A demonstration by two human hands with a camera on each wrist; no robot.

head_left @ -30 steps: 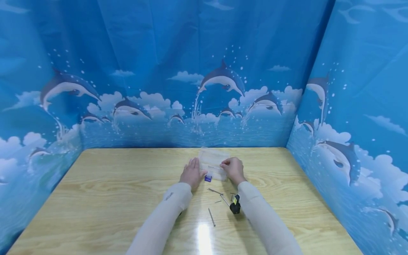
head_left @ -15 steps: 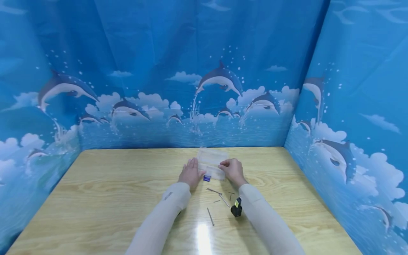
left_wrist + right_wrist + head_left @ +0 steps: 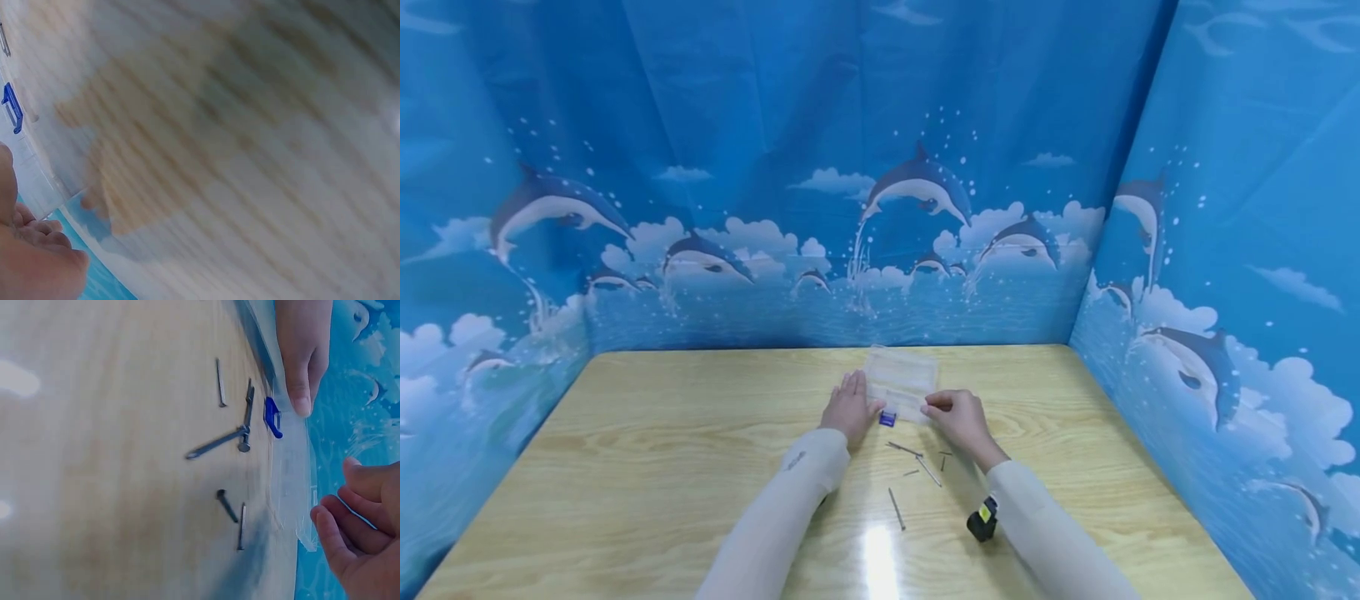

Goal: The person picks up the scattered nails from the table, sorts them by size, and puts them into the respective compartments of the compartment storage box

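Note:
A clear plastic box (image 3: 901, 367) with its lid folded back lies near the table's far edge, a blue latch (image 3: 887, 418) at its front. My left hand (image 3: 847, 410) rests flat along the box's left side, thumb by the latch; in the left wrist view only part of this hand (image 3: 40, 262) shows. At the right side of the box is my right hand (image 3: 962, 421), fingertips over its edge. The right wrist view has its thumb and fingers (image 3: 334, 544) apart, nothing between them. Several loose nails (image 3: 215, 444) lie on the wood in front of the box.
One longer nail (image 3: 897, 509) lies closer to the front than the others. A black wrist camera (image 3: 982, 521) hangs under the right sleeve. Blue dolphin-print curtains (image 3: 760, 167) stand behind and beside the wooden table (image 3: 700, 467).
A second ago my right hand pinched a thin nail over the box; now its fingers hold nothing and it has drawn back toward the front right. The left hand has stayed in place.

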